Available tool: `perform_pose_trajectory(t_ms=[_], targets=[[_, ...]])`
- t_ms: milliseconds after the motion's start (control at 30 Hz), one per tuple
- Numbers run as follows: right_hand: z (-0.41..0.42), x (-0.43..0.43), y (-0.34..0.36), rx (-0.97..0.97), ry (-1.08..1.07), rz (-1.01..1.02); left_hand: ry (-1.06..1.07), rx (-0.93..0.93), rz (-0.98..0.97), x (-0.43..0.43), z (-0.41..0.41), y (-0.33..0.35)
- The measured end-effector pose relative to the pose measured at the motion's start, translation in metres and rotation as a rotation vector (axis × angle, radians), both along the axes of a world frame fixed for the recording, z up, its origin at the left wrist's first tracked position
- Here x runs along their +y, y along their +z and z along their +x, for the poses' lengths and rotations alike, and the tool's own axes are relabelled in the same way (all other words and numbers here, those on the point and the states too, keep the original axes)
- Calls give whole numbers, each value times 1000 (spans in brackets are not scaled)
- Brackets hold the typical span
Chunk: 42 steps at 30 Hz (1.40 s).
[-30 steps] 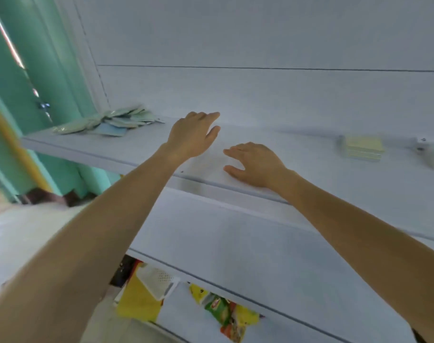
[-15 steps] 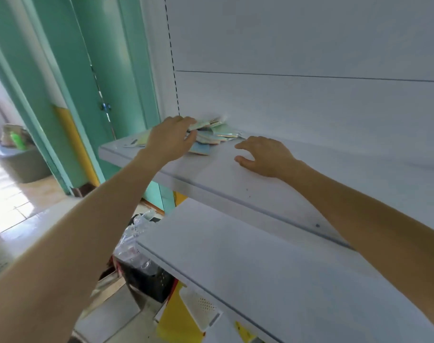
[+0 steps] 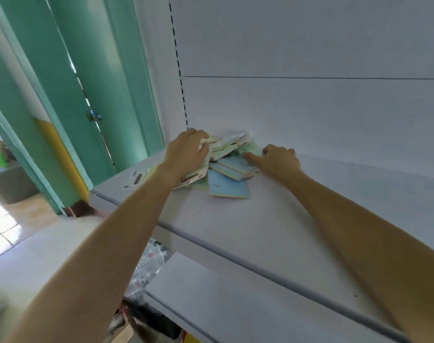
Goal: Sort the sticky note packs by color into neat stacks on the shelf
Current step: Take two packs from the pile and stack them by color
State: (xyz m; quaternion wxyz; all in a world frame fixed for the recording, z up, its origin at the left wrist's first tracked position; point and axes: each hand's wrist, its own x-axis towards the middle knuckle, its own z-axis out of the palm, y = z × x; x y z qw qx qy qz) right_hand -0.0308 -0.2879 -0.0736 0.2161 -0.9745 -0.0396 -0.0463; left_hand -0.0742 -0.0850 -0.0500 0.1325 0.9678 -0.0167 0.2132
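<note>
Head view: both hands are now arriving at the jumbled packs at the left end of the shelf, so sorting is starting. Left hand fingers are clamping on the top packs. Right hand fingers are nudging a green one; whether they're gripping, I cannot tell.

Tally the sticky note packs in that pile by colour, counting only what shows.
Blue packs: 3
Green packs: 2
Yellow packs: at least 4; they overlap, and some lie partly under the left hand
Total: at least 9
</note>
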Motion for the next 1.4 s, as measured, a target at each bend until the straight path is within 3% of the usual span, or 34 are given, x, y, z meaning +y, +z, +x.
perform_pose_trajectory(t_ms=[233, 400, 500, 700, 867, 1033, 1200, 1300, 1400], targets=[[11, -13, 11, 152, 68, 169, -207, 255, -86, 5, 64, 11], [-7, -28, 0, 24, 29, 281, -263, 457, -156, 8, 85, 9], [-9, -30, -7, -41, -56, 245, -273, 428, -185, 7, 86, 3], [-4, -27, -13, 54, -295, 68, -364, 320, -305, 2, 84, 3], [-6, -24, -14, -10, -242, 241, -417, 172, -288, 2, 81, 5], [-8, -22, -6, -211, -155, 362, -356, -131, -315, 5, 82, 10], [-14, -25, -4, -119, -214, 605, -372, -278, -679, 1, 75, 12], [-18, -29, 4, -141, -227, 628, -406, -130, -1005, 0, 80, 11], [-23, -35, 16, -168, -232, 677, -452, -17, -1132, -6, 76, 12]])
